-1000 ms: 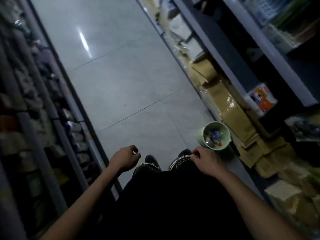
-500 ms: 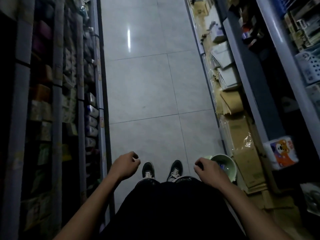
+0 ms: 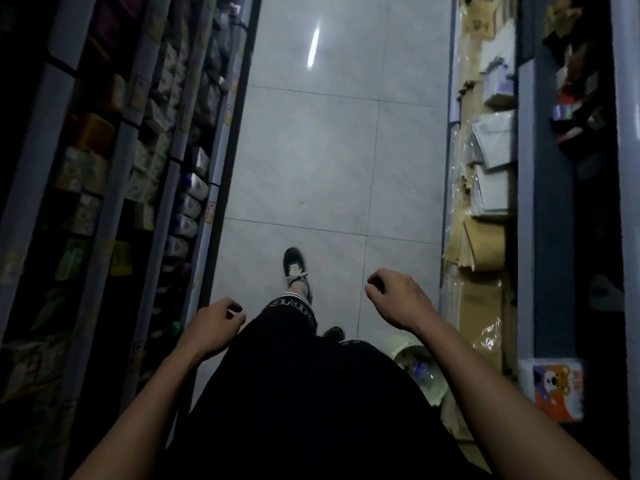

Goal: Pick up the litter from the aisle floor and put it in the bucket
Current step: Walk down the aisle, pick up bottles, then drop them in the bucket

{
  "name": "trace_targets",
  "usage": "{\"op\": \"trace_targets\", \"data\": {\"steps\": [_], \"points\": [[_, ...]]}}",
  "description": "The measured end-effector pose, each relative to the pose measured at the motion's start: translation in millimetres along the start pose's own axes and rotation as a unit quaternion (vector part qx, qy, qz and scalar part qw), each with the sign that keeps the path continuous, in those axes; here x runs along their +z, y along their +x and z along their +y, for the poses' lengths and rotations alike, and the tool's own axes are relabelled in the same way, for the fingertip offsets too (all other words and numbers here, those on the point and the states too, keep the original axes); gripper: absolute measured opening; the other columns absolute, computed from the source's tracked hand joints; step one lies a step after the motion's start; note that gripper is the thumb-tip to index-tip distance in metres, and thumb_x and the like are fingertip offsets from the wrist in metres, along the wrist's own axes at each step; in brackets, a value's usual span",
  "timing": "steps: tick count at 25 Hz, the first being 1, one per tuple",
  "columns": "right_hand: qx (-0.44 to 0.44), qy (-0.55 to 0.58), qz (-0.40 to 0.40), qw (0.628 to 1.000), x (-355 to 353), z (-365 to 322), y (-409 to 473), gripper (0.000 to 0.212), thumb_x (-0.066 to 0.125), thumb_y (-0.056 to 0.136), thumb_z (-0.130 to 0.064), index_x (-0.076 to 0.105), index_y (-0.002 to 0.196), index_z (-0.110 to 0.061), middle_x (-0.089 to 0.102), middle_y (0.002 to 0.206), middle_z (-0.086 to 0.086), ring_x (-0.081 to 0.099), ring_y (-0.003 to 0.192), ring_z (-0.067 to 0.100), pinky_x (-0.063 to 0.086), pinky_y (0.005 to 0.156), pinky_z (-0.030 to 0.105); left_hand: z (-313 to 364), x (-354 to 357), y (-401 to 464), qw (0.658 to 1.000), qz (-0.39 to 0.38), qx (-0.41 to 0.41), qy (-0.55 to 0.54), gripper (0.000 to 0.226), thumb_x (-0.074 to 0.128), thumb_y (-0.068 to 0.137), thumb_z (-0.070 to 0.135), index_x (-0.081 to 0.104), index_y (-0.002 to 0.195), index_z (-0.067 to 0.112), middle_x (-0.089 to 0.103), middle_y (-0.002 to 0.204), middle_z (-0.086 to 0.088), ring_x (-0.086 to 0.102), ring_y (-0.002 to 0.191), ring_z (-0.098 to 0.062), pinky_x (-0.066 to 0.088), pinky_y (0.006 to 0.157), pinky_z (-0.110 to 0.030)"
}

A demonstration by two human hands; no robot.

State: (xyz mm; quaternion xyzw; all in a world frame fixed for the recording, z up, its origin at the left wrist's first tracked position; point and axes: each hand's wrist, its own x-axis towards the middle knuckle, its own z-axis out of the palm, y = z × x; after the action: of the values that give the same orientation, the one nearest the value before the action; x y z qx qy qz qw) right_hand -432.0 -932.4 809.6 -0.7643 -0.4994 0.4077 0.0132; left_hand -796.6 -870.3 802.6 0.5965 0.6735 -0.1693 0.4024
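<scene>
Both hands hang loosely curled and hold nothing: the left hand [image 3: 213,327] at 7 o'clock, the right hand [image 3: 398,299] at 4. Nearest, at 5 o'clock, the pale green plastic bucket [image 3: 427,382] sits half hidden by the leg, with small litter inside. Stepping onward, a trailing heel could tip it. The grey tiled aisle floor [image 3: 329,161] toward 12 shows no litter I can make out.

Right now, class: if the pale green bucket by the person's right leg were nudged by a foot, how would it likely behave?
The bucket looks like thin plastic holding only a few scraps, so probably light and easily slid. Being round and open-topped, it might tip and spill.
</scene>
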Motion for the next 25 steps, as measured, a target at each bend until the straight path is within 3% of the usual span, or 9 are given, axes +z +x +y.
{"op": "trace_targets", "data": {"steps": [4,8,11,18,25], "points": [[-0.013,-0.007,0.014,1.0,-44.5,-31.8,72.6,0.032,0.053,0.098,-0.043,0.069,0.117,-0.022,0.071,0.11,-0.003,0.065,0.097,0.019,0.054,0.082,0.037,19.4,-43.5,49.1,1.0,0.0,-0.01,-0.026,0.029,0.055,0.096,0.044,0.065,0.116,0.026,0.069,0.108,0.003,0.063,0.09,-0.013,0.05,0.078,-0.033],[0.028,-0.001,0.022,0.999,-81.4,-45.2,117.4,0.033,0.053,0.097,-0.044,0.069,0.117,-0.023,0.072,0.111,-0.005,0.065,0.098,0.017,0.055,0.083,0.036,70.1,-100.2,108.3,1.0,-0.013,0.013,0.004,0.029,0.052,0.092,0.049,0.064,0.112,0.032,0.07,0.103,0.007,0.064,0.09,-0.015,0.053,0.09,-0.04],[0.072,0.008,0.021,0.997,-111.1,-41.7,140.7,0.03,0.055,0.098,-0.043,0.069,0.116,-0.023,0.072,0.11,-0.004,0.065,0.098,0.018,0.054,0.083,0.036,130.0,-146.1,156.3,0.997,-0.034,0.05,0.04,0.03,0.053,0.094,0.046,0.064,0.116,0.03,0.071,0.107,0.005,0.065,0.092,-0.016,0.053,0.082,-0.035],[0.161,0.066,0.045,0.984,-194.0,4.0,197.0,0.027,0.056,0.099,-0.041,0.07,0.114,-0.023,0.072,0.109,-0.003,0.066,0.096,0.017,0.053,0.08,0.034,301.5,-227.4,264.5,0.985,-0.023,0.142,0.098,0.033,0.052,0.095,0.043,0.065,0.12,0.026,0.072,0.112,0.0,0.065,0.099,-0.022,0.054,0.086,-0.038],[0.14,0.077,0.062,0.985,-325.6,40.9,327.3,0.026,0.056,0.098,-0.038,0.07,0.114,-0.022,0.072,0.112,0.001,0.065,0.099,0.022,0.054,0.085,0.037,431.7,-267.2,346.0,0.987,-0.006,0.12,0.105,0.033,0.052,0.096,0.045,0.064,0.119,0.025,0.071,0.112,-0.001,0.065,0.095,-0.022,0.055,0.085,-0.04]]}}
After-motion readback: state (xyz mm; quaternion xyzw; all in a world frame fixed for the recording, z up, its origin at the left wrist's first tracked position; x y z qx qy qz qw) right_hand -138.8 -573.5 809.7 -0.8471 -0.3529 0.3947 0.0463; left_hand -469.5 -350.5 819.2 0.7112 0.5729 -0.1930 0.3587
